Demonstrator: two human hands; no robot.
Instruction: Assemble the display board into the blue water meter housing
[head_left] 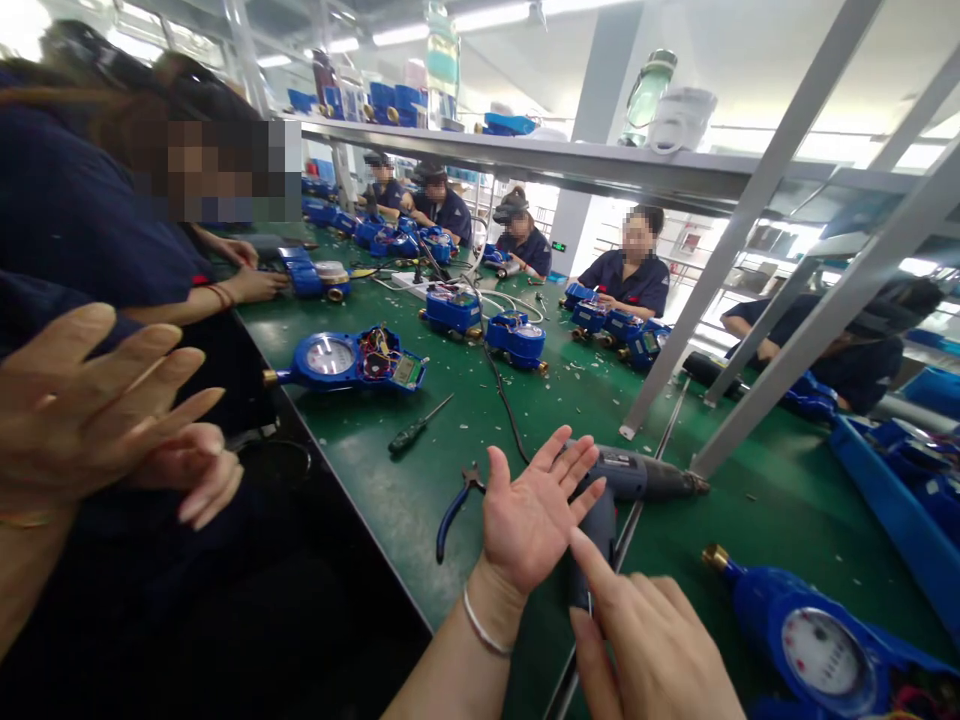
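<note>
My left hand (529,520) is held palm up above the green table, fingers spread, holding nothing, a silvery bracelet on its wrist. My right hand (652,630) has its index finger stretched out to the edge of the left palm; its other fingers are partly curled and nothing shows in them. Behind both hands lies a dark grey pistol-shaped power tool (637,474), partly covered. Blue-handled pliers (452,520) rest left of my left hand, with a green screwdriver (409,434) farther off. At lower right is a blue water meter (780,610).
Another person's hands (97,410) are raised at the left edge. An opened water meter (352,360) lies near the table's edge. More meters, cables and a power strip (420,287) are behind. Slanted metal posts (750,220) and a blue bin (885,510) stand on the right. Several people work around.
</note>
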